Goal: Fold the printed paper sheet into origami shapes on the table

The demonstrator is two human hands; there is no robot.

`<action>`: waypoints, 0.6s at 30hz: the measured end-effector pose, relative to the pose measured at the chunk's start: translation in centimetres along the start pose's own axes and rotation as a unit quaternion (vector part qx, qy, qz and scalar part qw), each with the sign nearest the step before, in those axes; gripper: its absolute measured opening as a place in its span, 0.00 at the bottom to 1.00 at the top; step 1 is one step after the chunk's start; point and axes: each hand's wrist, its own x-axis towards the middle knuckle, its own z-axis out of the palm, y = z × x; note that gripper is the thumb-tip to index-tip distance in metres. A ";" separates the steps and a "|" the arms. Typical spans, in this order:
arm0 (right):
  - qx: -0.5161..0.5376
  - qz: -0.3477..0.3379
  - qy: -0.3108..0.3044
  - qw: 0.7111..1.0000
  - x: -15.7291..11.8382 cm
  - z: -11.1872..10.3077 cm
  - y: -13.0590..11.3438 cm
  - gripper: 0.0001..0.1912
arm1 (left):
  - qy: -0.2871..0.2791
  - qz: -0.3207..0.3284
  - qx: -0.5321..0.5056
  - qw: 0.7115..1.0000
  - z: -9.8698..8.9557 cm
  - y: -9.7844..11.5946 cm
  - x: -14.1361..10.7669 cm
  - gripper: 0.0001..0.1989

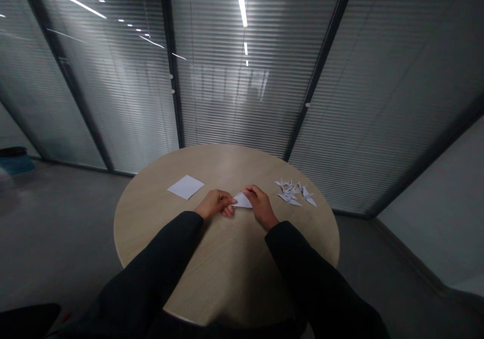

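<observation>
A folded piece of white paper [242, 201], roughly triangular, is held between my two hands just above or on the table. My left hand [216, 204] pinches its left corner, thumb and fingers closed. On the other side, my right hand [260, 205] grips the upper right edge, its fingers bent over the paper and partly hiding it. Left of my hands lies a flat white square of paper [186, 187]. To the right, several folded white paper cranes [290, 193] lie in a loose cluster.
The round wooden table [159, 233] stands close to a glass partition with blinds [242, 112]. A blue bin [15, 160] with a dark rim is on the floor at the far left. A pale wall [442, 208] rises at the right.
</observation>
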 end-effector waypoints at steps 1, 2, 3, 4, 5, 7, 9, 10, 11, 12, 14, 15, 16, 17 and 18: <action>-0.006 -0.004 0.002 1.000 -0.1 0.0 -0.1 0.11 | 0.002 0.018 0.030 0.999 0.0 0.1 -0.1 0.18; -0.014 -0.012 0.003 1.000 -0.1 0.1 -0.2 0.11 | 0.004 0.034 0.059 0.998 -0.1 0.3 -0.3 0.19; -0.024 -0.022 0.002 0.999 -0.2 0.1 -0.4 0.10 | 0.007 0.045 0.087 0.995 -0.1 0.4 -0.4 0.19; -0.034 -0.035 0.001 0.999 -0.3 0.2 -0.5 0.09 | 0.009 0.052 0.114 0.992 -0.2 0.5 -0.5 0.19; -0.044 -0.048 0.001 0.998 -0.3 0.2 -0.6 0.09 | 0.009 0.058 0.140 0.988 -0.3 0.6 -0.6 0.19; -0.058 -0.068 0.002 0.996 -0.4 0.3 -0.7 0.09 | 0.009 0.085 0.192 0.978 -0.5 0.5 -0.6 0.18; -0.065 -0.077 0.002 0.995 -0.5 0.3 -0.8 0.09 | 0.017 0.128 0.235 0.963 -0.6 0.4 -0.5 0.17; -0.068 -0.080 -0.001 0.994 -0.5 0.4 -0.8 0.09 | 0.023 0.148 0.246 0.958 -0.5 0.4 -0.5 0.17; -0.069 -0.084 -0.007 0.994 -0.6 0.4 -0.8 0.09 | 0.030 0.164 0.249 0.954 -0.5 0.3 -0.4 0.17; -0.070 -0.088 -0.014 0.994 -0.6 0.5 -0.8 0.09 | 0.037 0.175 0.246 0.953 -0.3 0.3 -0.3 0.17; -0.070 -0.094 -0.025 0.993 -0.7 0.6 -0.8 0.09 | 0.051 0.183 0.238 0.952 0.1 0.3 -0.2 0.18; -0.068 -0.095 -0.027 0.993 -0.7 0.6 -0.9 0.09 | 0.059 0.182 0.240 0.952 0.4 0.3 -0.2 0.18; -0.065 -0.095 -0.026 0.993 -0.7 0.7 -0.9 0.08 | 0.068 0.181 0.244 0.950 0.6 0.3 -0.2 0.18; -0.062 -0.093 -0.023 0.993 -0.8 0.7 -0.9 0.08 | 0.076 0.179 0.251 0.948 0.8 0.3 -0.2 0.19; -0.059 -0.090 -0.020 0.994 -0.8 0.8 -0.8 0.08 | 0.082 0.177 0.261 0.945 0.9 0.3 -0.2 0.18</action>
